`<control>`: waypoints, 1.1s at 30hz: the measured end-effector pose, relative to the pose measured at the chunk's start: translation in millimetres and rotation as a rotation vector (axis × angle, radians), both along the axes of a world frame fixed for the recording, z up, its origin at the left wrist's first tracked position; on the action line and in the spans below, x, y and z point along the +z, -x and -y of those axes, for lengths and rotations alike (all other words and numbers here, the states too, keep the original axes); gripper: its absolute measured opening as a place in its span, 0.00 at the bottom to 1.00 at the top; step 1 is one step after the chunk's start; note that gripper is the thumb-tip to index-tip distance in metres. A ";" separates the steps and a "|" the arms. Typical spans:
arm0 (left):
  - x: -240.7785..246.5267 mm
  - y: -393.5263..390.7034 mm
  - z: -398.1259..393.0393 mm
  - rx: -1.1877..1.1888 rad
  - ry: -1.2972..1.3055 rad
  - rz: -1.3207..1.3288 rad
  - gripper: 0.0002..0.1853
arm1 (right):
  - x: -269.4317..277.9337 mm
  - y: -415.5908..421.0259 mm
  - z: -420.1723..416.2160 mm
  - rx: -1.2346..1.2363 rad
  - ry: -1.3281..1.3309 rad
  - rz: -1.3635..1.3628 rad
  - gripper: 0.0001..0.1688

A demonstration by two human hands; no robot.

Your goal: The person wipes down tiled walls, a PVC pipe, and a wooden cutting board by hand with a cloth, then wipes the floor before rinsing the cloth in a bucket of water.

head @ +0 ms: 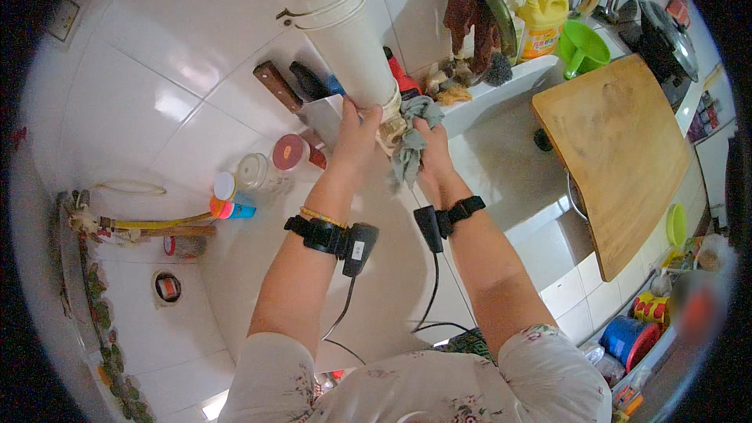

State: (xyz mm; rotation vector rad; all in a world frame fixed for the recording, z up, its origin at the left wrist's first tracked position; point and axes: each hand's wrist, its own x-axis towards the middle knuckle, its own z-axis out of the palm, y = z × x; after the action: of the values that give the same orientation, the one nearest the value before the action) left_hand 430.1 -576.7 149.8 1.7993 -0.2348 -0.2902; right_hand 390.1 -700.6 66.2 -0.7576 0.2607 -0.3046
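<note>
A thick white plastic drain pipe [352,41] comes down from the top centre, with a dirty fitting [392,128] near its lower end. My left hand [359,129] rests against the left side of the pipe, thumb and a finger touching it. In my right hand [433,147] is a wet-looking grey-green cloth [411,158], pressed near the right side of the fitting. Behind the pipe on the left stand a wood-handled cleaver [279,87] and a black-handled tool [309,80]. My left hand's fingertips are partly hidden behind the pipe.
Several lidded jars [252,170] stand to the left on the white counter [370,282]. A white sink [493,153] lies to the right, with a wooden board [617,164] over its right part. Behind the sink are a yellow jug [540,23], a green scoop [583,50] and a hanging brown cloth [467,6].
</note>
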 end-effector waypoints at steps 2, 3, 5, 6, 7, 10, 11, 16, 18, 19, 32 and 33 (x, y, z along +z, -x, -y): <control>-4.3 0.8 -1.3 -0.002 0.018 -0.009 0.32 | -5.0 2.3 1.9 0.015 0.163 -0.059 0.14; -5.0 1.0 -1.2 -0.009 0.024 -0.011 0.33 | -5.6 3.1 2.7 0.017 0.240 -0.087 0.15; -29.9 1.1 -16.7 0.191 -0.037 0.111 0.29 | -0.6 10.3 -3.6 -0.038 0.207 -0.072 0.15; -40.1 2.3 -22.9 0.199 -0.110 0.149 0.26 | -1.6 16.0 -3.9 -0.075 0.197 -0.072 0.15; -47.5 4.6 -29.4 0.211 -0.184 0.187 0.24 | -5.8 23.0 -4.2 -0.105 0.198 -0.095 0.14; -47.5 12.4 -41.4 0.058 -0.440 0.287 0.16 | -19.3 39.7 -4.6 -0.241 0.246 -0.154 0.15; -45.7 15.8 -38.5 0.048 -0.451 0.346 0.15 | -23.3 41.7 -6.5 -0.315 0.289 -0.168 0.17; -12.7 36.1 -5.9 0.034 -0.663 0.458 0.12 | 32.1 46.4 -2.6 -0.472 1.192 -0.038 0.22; -20.9 31.6 -6.5 0.063 -0.626 0.491 0.12 | 59.3 42.9 -6.3 -0.280 1.527 0.021 0.22; -24.1 28.5 -8.4 0.062 -0.676 0.506 0.12 | 64.2 39.2 -6.5 -0.208 1.533 0.008 0.21; -4.5 21.3 -1.0 -0.072 -0.862 0.580 0.15 | 24.1 -4.3 42.2 -0.391 1.024 -0.056 0.27; -5.5 20.2 -1.9 -0.082 -0.889 0.539 0.15 | 22.7 -14.1 23.7 -0.337 0.961 -0.062 0.27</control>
State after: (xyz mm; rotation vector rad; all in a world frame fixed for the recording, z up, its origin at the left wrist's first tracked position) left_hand 409.9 -574.9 144.3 2.7384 -0.6313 0.0702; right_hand 404.2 -724.3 89.0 -1.6779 0.2987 -0.7491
